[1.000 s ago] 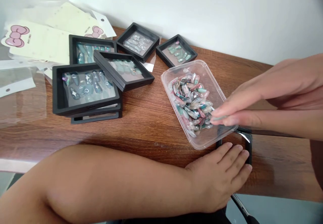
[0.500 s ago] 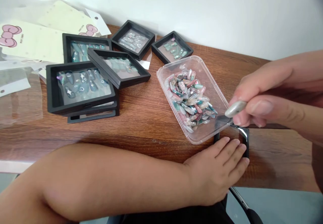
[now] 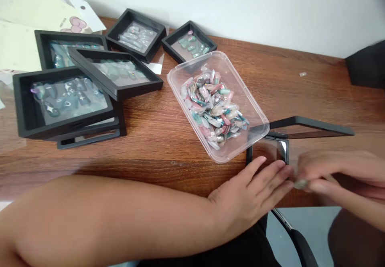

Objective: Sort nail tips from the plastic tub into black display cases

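My left hand (image 3: pixel 249 190) lies with its fingers stretched out over an opened black display frame (image 3: pixel 269 150) near the table's front edge. The frame's other half (image 3: pixel 313 124) is folded out to the right. Pinched between the thumb and fingers of my right hand (image 3: pixel 333 178) is a pale grey-green press-on nail (image 3: pixel 300 184), blurred by motion, close by my left fingertips. A clear plastic tub (image 3: pixel 255 110) holds a heap of press-on nails (image 3: pixel 213 110) in pink, teal and silver. One corner of it overlaps the opened frame.
At left, several black frames (image 3: pixel 63 102) with nails inside are stacked. Two more frames, one (image 3: pixel 136 36) beside another (image 3: pixel 192 46), lie near the wall. Printed cards (image 3: pixel 27 30) are at far left. A small clear piece (image 3: pixel 302 74) and a black object (image 3: pixel 367 64) are at right.
My right hand has lowered with the nail from beside the tub to near my left fingertips. The camera view has shifted right, and the frame's folded-out half now shows.
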A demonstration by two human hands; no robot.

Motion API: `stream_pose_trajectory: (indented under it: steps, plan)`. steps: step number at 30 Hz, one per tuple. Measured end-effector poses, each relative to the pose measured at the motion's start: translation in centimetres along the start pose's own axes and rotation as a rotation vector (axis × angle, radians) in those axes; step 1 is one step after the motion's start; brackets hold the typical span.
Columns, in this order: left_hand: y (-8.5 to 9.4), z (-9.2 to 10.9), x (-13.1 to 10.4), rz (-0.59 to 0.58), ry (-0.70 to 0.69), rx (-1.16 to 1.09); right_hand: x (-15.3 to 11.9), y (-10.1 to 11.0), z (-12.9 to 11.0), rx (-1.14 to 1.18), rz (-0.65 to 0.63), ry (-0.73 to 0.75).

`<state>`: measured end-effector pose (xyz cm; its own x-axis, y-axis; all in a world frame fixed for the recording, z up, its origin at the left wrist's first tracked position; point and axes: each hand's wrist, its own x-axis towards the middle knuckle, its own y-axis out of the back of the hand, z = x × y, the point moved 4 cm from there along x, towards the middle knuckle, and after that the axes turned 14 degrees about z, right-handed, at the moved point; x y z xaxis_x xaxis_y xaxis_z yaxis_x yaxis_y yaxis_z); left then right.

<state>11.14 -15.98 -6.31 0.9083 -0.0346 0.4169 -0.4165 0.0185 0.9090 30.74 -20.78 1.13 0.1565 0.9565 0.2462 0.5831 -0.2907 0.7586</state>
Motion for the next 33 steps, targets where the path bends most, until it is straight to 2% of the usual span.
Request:
stream_pose_trajectory:
  steps: [1,3,5,8,10,14,16,22,25,30,33]
  plan:
    - [0.2,0.1,-0.1,0.013,0.009,0.021,0.7,-1.5,-0.4,0.028,-0.082,0.048]
    - [0.7,0.3,-0.2,0.058,0.030,0.043,1.9,-3.7,-1.2,0.083,-0.153,0.086]
    - [0.9,0.4,-0.3,0.085,0.036,0.055,2.7,-4.9,-1.6,0.089,-0.151,0.093]
    - [0.9,0.4,-0.3,0.071,0.037,0.092,3.3,-5.6,-1.5,0.030,-0.138,0.081]
    - [1.0,0.3,-0.2,0.039,0.031,0.131,3.4,-5.8,-1.0,-0.026,-0.142,0.092]
    - [1.0,0.3,0.0,-0.148,-0.070,0.264,3.3,-6.0,-0.1,-0.107,-0.119,0.168]
    - [0.9,0.3,-0.1,-0.201,-0.115,0.283,3.2,-6.0,0.1,-0.135,-0.090,0.204]
    - [0.7,0.1,-0.3,-0.118,-0.074,0.200,2.6,-6.1,-0.1,-0.248,0.004,0.297]
    - [0.7,0.1,-0.3,-0.114,-0.086,0.210,2.1,-5.7,0.1,-0.289,0.015,0.320]
    - [0.9,0.0,-0.1,-0.179,-0.165,0.242,1.3,-4.6,1.2,-0.162,-0.099,0.297]
    - [1.0,-0.1,0.0,-0.171,-0.143,0.228,1.0,-4.2,1.8,-0.108,-0.172,0.264]
